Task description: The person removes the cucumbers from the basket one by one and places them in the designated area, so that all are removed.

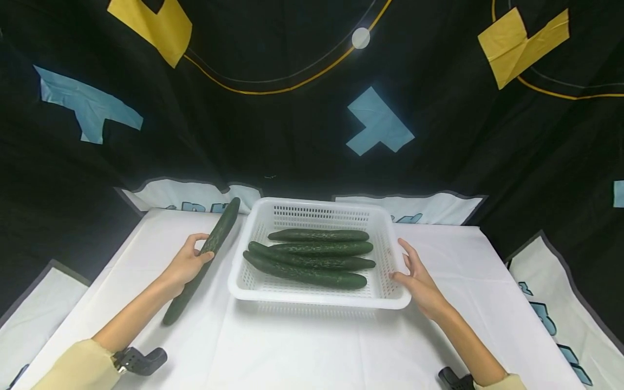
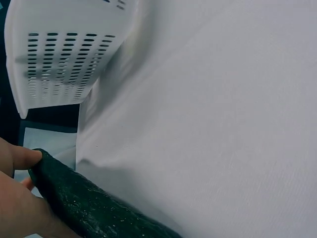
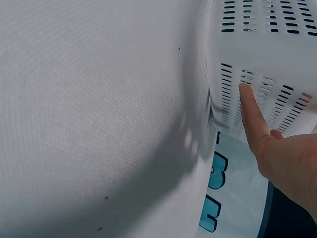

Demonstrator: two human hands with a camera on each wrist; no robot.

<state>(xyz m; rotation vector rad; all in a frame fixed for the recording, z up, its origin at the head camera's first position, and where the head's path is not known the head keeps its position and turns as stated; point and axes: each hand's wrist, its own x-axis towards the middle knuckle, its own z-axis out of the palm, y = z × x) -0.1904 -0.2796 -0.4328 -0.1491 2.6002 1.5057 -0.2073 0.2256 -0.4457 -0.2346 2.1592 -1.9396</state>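
Note:
My left hand (image 1: 187,264) grips a long dark green cucumber (image 1: 221,230) around its middle, with the thumb across the top. The cucumber slants, its far end beside the basket's left rim and its near end toward me. In the left wrist view the fingers (image 2: 26,157) press against the cucumber (image 2: 94,203). A white perforated plastic basket (image 1: 312,297) stands in the middle, with several cucumbers (image 1: 312,262) lying crosswise in it. My right hand (image 1: 423,286) holds the basket's right side, thumb over the rim. One finger (image 3: 253,116) lies along its slotted outer wall (image 3: 257,49).
White cloth covers the table (image 1: 287,352), with the basket near its back edge. Behind hangs a black curtain (image 1: 273,141) bearing blue tape (image 1: 377,122) and yellow patches (image 1: 519,49). Lettered white cloth (image 1: 556,314) hangs past the right edge.

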